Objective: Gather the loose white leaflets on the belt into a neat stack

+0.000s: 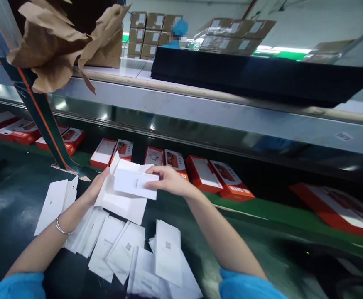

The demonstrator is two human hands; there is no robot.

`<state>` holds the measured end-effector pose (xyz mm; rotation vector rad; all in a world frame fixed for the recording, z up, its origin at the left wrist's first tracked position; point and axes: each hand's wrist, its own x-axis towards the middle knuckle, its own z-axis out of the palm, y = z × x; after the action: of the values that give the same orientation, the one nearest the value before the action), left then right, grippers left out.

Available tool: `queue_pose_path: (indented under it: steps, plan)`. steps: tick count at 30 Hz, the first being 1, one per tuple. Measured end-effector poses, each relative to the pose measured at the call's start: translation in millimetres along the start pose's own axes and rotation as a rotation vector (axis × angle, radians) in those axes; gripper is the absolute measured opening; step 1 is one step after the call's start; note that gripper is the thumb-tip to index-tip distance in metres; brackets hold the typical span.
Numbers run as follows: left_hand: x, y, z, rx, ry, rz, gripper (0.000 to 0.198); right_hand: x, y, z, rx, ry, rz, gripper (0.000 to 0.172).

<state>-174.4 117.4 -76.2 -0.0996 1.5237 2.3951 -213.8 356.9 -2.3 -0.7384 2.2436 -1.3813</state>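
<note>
Fingers (153, 184) of the right hand (172, 182) pinch a white booklet (128, 182) by its right end, just over the open white folder (128, 209) that the left hand (96, 187) grips along its left side. Toward the near edge of the counter (13, 207), white leaflets (169, 253) lie spread out, and open red boxes (203, 174) line up along the far edge.

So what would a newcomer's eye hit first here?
Probably the row of red-and-white boxes running across the picture along the green strip. Then, left of centre, the white packet in the right grip, over an open white folder in the left grip. Crumpled brown paper juts out at upper left.
</note>
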Motion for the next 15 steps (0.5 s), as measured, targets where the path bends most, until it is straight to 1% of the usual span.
queue_pose_path:
  steps: [3, 5, 7, 9, 11, 12, 13, 14, 15]
  plan:
    - [-2, 3, 1.4, 0.095, 0.075, 0.098, 0.073, 8, -1, -18, -0.264, 0.047, 0.021, 0.024]
    - [-5, 2, 6.3, 0.152, 0.079, 0.129, 0.076, 13, -8, -19, -0.418, 0.033, -0.011, 0.025]
    - [-9, 0, 14.3, 0.128, 0.041, 0.126, 0.077, 20, -16, -8, -0.551, -0.033, -0.033, 0.032]
    - [-14, -1, 22.8, 0.08, 0.029, 0.113, 0.08, 31, -19, 11, -0.665, -0.088, -0.008, 0.045]
    - [-18, -2, 29.0, 0.063, 0.05, 0.116, 0.083, 42, -19, 31, -0.718, -0.08, 0.012, 0.056]
    - [-19, -3, 30.5, 0.067, 0.067, 0.117, 0.084, 46, -18, 40, -0.728, -0.061, 0.016, 0.056]
    - [-19, -4, 30.8, 0.075, 0.084, 0.117, 0.084, 47, -19, 47, -0.743, -0.047, 0.004, 0.052]
    - [-17, -6, 29.9, 0.077, 0.095, 0.123, 0.083, 46, -20, 52, -0.767, -0.026, -0.04, 0.046]
    - [-15, -8, 27.8, 0.059, 0.09, 0.127, 0.08, 42, -23, 55, -0.794, 0.019, -0.13, 0.039]
